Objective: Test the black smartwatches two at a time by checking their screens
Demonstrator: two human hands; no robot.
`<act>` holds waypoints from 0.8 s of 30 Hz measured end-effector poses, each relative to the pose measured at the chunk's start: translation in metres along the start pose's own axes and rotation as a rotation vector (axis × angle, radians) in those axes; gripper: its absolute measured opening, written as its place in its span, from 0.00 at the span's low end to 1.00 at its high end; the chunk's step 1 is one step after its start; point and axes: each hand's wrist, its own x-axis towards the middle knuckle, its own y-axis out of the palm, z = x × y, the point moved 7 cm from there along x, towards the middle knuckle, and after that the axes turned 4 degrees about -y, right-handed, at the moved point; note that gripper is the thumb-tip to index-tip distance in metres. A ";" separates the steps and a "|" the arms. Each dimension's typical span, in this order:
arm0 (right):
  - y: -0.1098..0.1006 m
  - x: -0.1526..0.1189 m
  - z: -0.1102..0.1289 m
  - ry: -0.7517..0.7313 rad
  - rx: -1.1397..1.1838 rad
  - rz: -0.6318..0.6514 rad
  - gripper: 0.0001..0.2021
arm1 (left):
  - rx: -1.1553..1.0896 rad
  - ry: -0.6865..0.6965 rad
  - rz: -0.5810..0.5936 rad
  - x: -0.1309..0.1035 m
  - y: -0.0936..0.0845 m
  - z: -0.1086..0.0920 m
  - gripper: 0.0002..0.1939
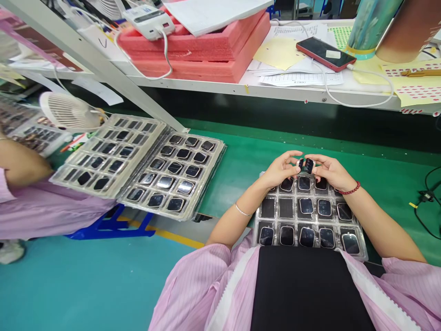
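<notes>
Between its thumb and fingers my left hand (283,168) pinches a small dark watch case (299,164) with a bright metal edge. Close beside it, my right hand (329,171) grips another watch case (309,165), its dark face tilted. Both are held above the far edge of a clear plastic tray (257,230) lying in front of me. Rows of square watch cases with black glass, such as one watch case (306,206), sit in its pockets. Two pockets at the left of the middle row hold no rimmed case. My fingers partly cover the tray's far row.
More filled trays (206,197) are stacked left on the green bench (234,156). A co-worker's arm (24,161) and a white fan (69,110) are beyond. The shelf (220,87) above carries red foam trays (220,69) and a phone (325,53). Black cables (427,195) lie right.
</notes>
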 end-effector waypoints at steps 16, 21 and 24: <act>-0.001 -0.001 -0.001 0.028 -0.004 -0.041 0.29 | -0.022 0.007 -0.076 0.002 -0.004 -0.001 0.27; 0.004 -0.002 0.001 0.016 -0.035 -0.025 0.25 | 0.004 0.023 -0.127 0.000 -0.005 -0.003 0.22; 0.007 -0.002 0.002 -0.010 -0.086 0.001 0.20 | 0.014 0.050 -0.120 0.001 -0.003 -0.002 0.20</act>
